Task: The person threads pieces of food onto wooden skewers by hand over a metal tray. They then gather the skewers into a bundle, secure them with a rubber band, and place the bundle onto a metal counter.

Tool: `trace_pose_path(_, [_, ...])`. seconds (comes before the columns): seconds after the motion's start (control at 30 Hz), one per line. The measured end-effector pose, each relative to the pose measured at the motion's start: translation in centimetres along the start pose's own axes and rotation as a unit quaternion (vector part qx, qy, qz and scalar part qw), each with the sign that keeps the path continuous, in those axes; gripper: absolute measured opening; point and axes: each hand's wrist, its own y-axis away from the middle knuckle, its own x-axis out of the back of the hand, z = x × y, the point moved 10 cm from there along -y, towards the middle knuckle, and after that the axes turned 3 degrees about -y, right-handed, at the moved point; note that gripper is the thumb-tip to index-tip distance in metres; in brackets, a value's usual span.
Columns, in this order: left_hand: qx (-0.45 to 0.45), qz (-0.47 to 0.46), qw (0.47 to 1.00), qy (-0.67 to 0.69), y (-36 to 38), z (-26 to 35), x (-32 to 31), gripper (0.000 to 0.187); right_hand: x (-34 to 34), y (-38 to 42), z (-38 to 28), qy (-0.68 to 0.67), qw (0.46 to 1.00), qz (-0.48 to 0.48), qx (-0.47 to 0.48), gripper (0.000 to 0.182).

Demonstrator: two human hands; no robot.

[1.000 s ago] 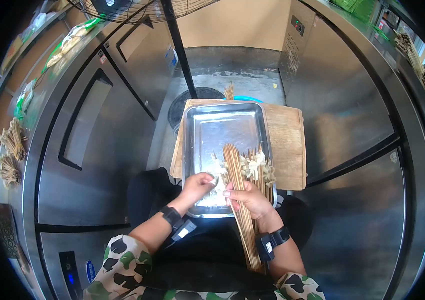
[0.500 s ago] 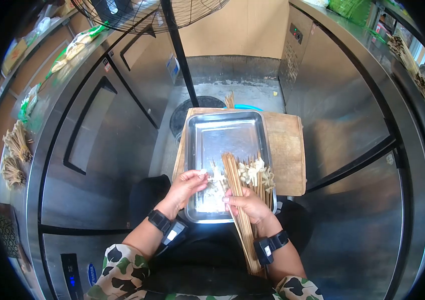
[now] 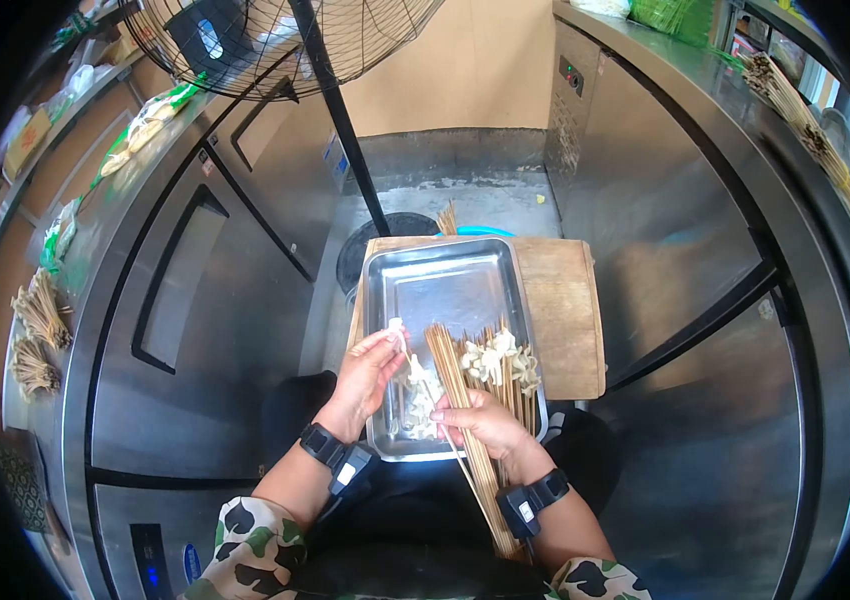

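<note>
My left hand (image 3: 365, 380) pinches a small pale white food piece (image 3: 396, 326) over the left side of a shallow metal tray (image 3: 375, 285). Wrapped in my right hand (image 3: 488, 424) is a thick bundle of bamboo skewers (image 3: 447, 362), slanting down towards my lap. One separate skewer sticks out beside the bundle at the right fingertips, its tip near the loose white pieces (image 3: 419, 400) in the tray. Several skewers threaded with pale curled pieces (image 3: 493, 360) lie along the tray's right side, partly hidden by my right hand.
The tray rests on a wooden board (image 3: 565, 310). A black stand fan (image 3: 345, 130) rises behind it. Steel refrigerated counters (image 3: 225, 300) flank both sides. Skewer bundles (image 3: 40, 310) lie on the left counter, more skewers (image 3: 795, 120) on the right one.
My left hand has turned upward, lifting the white piece higher. My right hand keeps its hold on the skewers. The whole view has shifted slightly.
</note>
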Motion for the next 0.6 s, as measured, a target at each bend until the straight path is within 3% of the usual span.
trace_pose_path(0.6, [0.009, -0.046, 0.998, 0.037, 0.3, 0.5, -0.6, 0.011, 0.0, 0.2, -0.3, 0.004, 1.000, -0.005, 0.004, 0.017])
